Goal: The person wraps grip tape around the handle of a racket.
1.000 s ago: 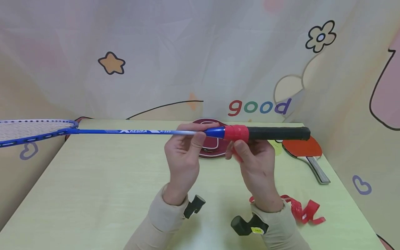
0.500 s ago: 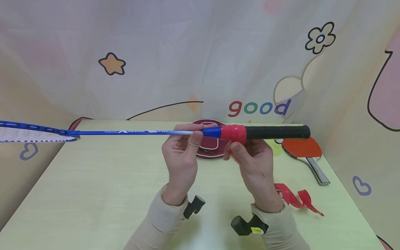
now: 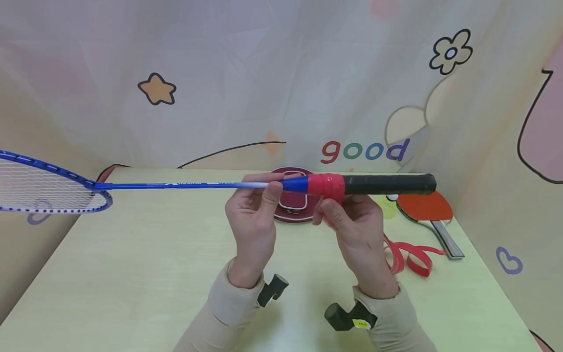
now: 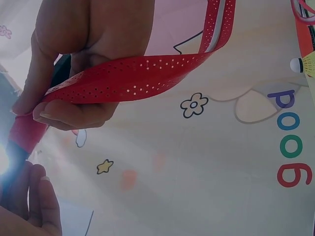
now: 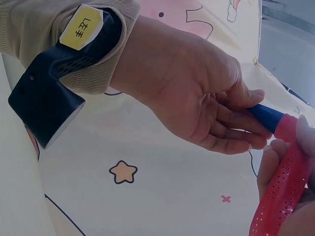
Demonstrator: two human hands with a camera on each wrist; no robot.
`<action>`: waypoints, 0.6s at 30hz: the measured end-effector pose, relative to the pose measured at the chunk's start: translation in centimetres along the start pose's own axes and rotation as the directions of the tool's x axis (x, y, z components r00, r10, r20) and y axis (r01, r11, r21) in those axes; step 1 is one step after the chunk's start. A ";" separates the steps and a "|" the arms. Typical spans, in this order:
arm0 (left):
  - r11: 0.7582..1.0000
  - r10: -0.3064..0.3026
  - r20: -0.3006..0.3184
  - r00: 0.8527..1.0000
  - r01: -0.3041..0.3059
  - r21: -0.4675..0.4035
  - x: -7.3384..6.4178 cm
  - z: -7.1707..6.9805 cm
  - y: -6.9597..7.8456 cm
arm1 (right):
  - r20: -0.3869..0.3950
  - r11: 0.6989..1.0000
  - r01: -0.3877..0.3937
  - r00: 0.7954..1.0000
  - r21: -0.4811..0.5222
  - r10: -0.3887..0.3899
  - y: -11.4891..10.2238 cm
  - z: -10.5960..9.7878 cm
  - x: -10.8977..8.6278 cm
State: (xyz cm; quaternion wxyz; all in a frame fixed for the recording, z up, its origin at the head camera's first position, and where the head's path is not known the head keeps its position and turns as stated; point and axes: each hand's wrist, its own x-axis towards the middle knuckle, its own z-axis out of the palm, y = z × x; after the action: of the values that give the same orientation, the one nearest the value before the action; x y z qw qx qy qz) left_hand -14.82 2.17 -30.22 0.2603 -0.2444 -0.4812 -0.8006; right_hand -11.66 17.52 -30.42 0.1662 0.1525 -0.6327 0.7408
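Observation:
A blue badminton racket is held level above the table, its strung head to the left and its black handle to the right. My left hand pinches the racket at the blue cone and shaft end. Red perforated grip tape wraps the handle's front part. Between thumb and fingers, my right hand pinches the tape just below the wrapped part. From this hand the loose tape strip runs on, curling behind the right wrist in the head view.
A red table tennis paddle lies at the right, with a yellow shuttlecock beside it. Behind the hands sits a dark red round-ended case. Patterned cloth rises behind the table.
The racket has turned about its long axis, so its head now tilts differently. Both hands have shifted slightly left. The loose tape has risen and shifted beside the right wrist.

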 end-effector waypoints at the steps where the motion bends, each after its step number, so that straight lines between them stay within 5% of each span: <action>1: 1.000 0.000 -0.004 1.000 0.000 0.003 0.0 0.0 0.0 | 0.005 1.000 -0.001 1.000 -0.001 0.001 0.0 0.0 0.0; 18: 1.000 0.010 -0.044 0.999 -0.011 -0.006 0.1 0.1 0.0 | -0.013 1.000 0.008 1.000 -0.022 -0.008 -0.2 0.1 -0.1</action>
State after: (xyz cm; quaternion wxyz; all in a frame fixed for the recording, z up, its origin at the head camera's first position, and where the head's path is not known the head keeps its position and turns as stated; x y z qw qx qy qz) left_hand -14.90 2.26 -30.09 0.2744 -0.2299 -0.4715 -0.8059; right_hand -11.49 17.46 -30.27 0.1749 0.1483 -0.6390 0.7342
